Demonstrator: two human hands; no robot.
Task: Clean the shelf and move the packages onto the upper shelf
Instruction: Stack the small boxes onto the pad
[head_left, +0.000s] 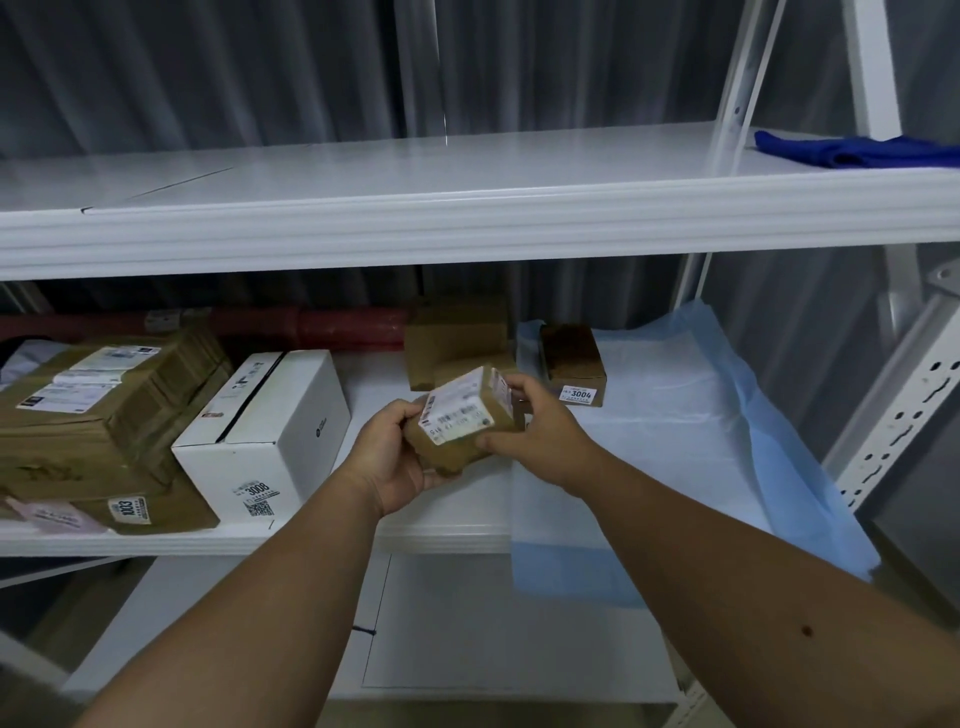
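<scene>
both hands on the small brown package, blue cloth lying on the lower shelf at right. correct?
Not quite. The blue cloth lies on the upper shelf at right, as the head view shows. The rest holds: the left hand and right hand both grip the small brown package.

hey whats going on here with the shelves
A person holds a small brown package in both hands, the left hand and the right hand, in front of the lower shelf. Other boxes sit on that shelf. The upper shelf holds only a blue cloth at its right end.
</scene>
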